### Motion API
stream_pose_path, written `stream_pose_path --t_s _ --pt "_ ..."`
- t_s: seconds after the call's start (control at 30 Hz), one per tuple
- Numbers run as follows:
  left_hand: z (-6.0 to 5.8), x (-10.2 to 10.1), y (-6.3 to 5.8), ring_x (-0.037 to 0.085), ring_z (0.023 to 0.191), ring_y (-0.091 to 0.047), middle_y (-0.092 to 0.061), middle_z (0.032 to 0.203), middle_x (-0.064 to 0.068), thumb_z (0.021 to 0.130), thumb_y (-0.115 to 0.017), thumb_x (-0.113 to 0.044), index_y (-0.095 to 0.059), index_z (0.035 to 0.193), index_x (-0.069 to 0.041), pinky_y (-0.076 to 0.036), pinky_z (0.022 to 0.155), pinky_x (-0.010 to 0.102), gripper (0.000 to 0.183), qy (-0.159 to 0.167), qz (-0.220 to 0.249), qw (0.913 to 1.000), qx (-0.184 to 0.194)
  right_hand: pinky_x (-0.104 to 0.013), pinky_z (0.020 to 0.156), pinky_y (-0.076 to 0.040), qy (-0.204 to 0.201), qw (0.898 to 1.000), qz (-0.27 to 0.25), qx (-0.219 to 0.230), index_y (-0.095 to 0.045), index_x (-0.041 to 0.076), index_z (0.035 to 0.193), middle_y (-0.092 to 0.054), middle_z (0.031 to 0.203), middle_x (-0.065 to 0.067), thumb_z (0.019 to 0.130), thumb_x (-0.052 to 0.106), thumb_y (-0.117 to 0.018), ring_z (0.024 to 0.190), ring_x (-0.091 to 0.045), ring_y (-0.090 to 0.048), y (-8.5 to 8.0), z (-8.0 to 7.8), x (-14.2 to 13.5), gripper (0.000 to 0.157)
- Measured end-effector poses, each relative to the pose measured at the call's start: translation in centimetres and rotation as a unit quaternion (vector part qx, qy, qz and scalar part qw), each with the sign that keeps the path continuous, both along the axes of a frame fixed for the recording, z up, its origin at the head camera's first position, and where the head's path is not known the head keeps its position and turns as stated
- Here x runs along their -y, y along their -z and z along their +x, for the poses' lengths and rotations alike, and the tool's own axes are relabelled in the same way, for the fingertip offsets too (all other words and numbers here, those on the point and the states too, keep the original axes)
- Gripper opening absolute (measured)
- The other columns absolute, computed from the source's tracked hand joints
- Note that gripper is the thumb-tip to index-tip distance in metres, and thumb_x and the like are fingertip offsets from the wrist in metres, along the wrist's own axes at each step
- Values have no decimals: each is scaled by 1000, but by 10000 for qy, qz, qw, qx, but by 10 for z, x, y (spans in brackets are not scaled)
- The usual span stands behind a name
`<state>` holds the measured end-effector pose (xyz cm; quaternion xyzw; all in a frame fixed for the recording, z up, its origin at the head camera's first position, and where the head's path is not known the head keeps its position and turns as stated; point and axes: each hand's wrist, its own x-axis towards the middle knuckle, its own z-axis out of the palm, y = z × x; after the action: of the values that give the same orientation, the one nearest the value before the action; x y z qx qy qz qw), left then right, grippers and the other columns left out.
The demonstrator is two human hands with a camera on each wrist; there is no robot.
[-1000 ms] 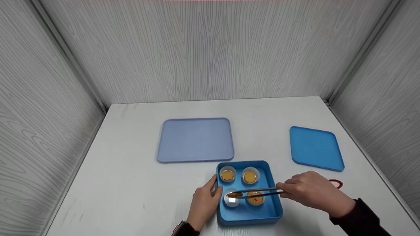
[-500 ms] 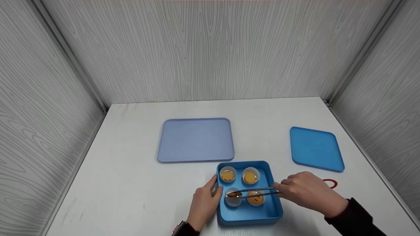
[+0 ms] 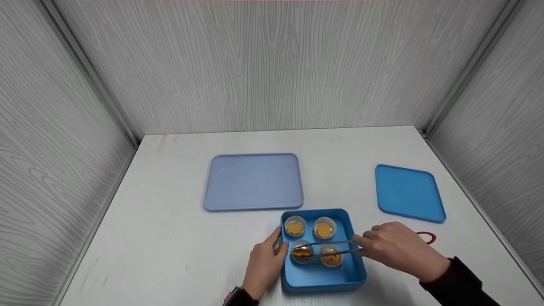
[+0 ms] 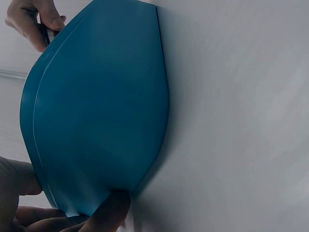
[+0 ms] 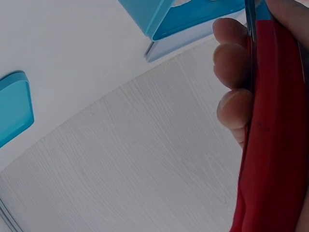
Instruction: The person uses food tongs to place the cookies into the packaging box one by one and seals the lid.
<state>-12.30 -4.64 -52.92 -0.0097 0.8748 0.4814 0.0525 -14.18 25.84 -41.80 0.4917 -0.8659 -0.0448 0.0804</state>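
A square blue box (image 3: 323, 278) stands near the front of the table, holding white paper cups with small golden, food-like pieces. My left hand (image 3: 264, 262) grips its left wall; in the left wrist view the fingers (image 4: 108, 212) press the outer wall, with one digit at the rim. From the right, my right hand (image 3: 401, 250) holds metal tongs (image 3: 340, 242) by their red handle (image 5: 275, 121). The tong tips lie over the lower-left paper cup (image 3: 302, 261), around a shiny golden-brown piece (image 3: 302, 252) within it. One tong arm crosses above the lower-right cup (image 3: 331, 262).
Behind the box lies a flat lavender tray (image 3: 254, 182). A flat blue lid or tray (image 3: 410, 193) lies to the right. White wood-grain panels (image 3: 263, 63) enclose the table at the back and both sides.
The tongs have moved slightly, and their arms have spread further apart around the golden-brown piece, which now appears broader in the lower-left cup. My left hand and the box have stayed put.
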Motion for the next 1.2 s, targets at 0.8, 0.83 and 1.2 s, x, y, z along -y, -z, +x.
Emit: stream_pose_path --t_s 0.8,0.83,1.2 --pt "1 1 -1 31 131 -59 -61 142 15 101 -63 -25 -54 148 -3 -48 107 52 52 -55 -69 10000 -47 -13 50 -45 -107 9957 -911 104 -75 15 105 -70 73 8 73 23 -91 58 1 -55 -21 1 -22 36" --pt "1 1 -1 31 131 -59 -61 142 15 101 -63 -25 -53 148 -3 -48 107 52 52 -53 -66 10000 -32 -13 50 -44 -126 9949 -996 55 -75 15 105 -70 74 9 72 23 -91 58 1 -55 -22 1 -25 38" --pt "1 0 -2 32 134 -56 -60 144 14 102 -62 -24 -51 149 -3 -47 109 52 53 -11 65 10000 74 -20 49 -50 -54 9813 -1725 -850 -77 12 113 -74 82 5 81 34 -85 62 -5 -64 -35 -3 -57 40"
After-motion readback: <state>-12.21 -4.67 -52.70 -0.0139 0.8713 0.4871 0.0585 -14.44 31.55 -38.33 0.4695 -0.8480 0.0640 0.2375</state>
